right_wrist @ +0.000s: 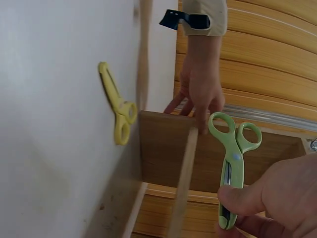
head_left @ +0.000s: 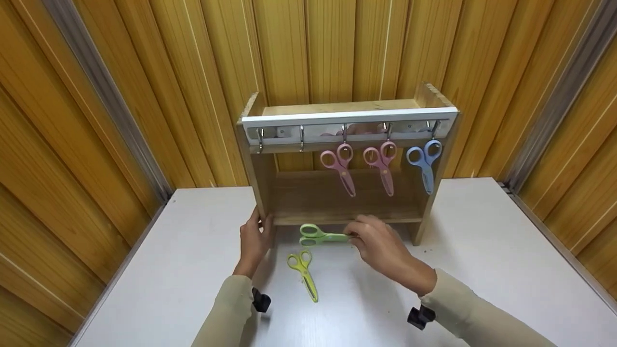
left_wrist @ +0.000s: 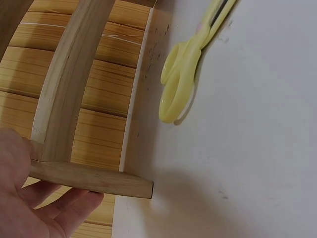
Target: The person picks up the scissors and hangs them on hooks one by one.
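My right hand (head_left: 381, 246) pinches a pair of green scissors (head_left: 318, 236) by the blade end, handles pointing left, just in front of the rack's lower shelf. In the right wrist view the thumb lies along the blades of the green scissors (right_wrist: 231, 153). With my left hand (head_left: 254, 238) I grip the lower left side panel of the wooden rack (head_left: 347, 218); the left wrist view shows fingers round the panel's edge (left_wrist: 94, 178). Yellow scissors (head_left: 303, 274) lie on the white table between my hands, handles toward the rack.
Pink scissors (head_left: 341, 168), a second pink pair (head_left: 383, 167) and blue scissors (head_left: 425, 164) hang from hooks on the rack's upper rail. Two hooks at the left, one of them (head_left: 301, 139), bear nothing. Wood-panelled walls (head_left: 328, 48) surround the white table (head_left: 193, 241).
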{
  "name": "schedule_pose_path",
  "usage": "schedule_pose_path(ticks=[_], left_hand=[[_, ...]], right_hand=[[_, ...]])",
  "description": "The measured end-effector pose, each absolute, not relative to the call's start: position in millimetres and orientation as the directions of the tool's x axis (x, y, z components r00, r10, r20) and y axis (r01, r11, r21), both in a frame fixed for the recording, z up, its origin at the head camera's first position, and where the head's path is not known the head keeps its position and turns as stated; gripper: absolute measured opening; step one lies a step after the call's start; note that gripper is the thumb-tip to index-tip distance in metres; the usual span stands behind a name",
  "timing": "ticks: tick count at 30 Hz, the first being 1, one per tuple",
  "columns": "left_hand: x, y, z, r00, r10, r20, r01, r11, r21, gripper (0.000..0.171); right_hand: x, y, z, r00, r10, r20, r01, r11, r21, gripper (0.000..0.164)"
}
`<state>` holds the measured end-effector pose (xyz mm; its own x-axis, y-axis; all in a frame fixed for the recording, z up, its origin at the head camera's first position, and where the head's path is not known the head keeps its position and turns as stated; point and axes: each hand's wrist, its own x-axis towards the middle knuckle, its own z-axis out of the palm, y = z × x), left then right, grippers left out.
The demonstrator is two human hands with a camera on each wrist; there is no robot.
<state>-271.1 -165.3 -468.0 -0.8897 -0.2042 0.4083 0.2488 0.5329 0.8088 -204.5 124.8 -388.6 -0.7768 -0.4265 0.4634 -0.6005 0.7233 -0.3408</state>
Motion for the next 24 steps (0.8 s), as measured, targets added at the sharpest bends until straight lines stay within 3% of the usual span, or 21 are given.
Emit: schedule_pose_path(ticks=[11,19,24], left_hand=[[-273,-166,-469,-0.883,-0.21,0.419,0.249,0.545,0.8,0.047],[-272,-166,-468,-0.885,-0.2,0.42,0.25,0.556,0.792,0.047],[-272,-167,-470,-0.885,-0.195,0.423,0.254,0.56,0.789,0.047]], right_hand=[[-207,103,-350,-0.665,-0.321,0.675,-0.704,0.571,-0.422,0.016],[-212,77,-338,-0.654,-0.152,0.741,-0.735,0.359,-0.575,0.012],[-216,64,-340,-0.7,-0.076,0.71,-0.696,0.295,-0.654,0.011]])
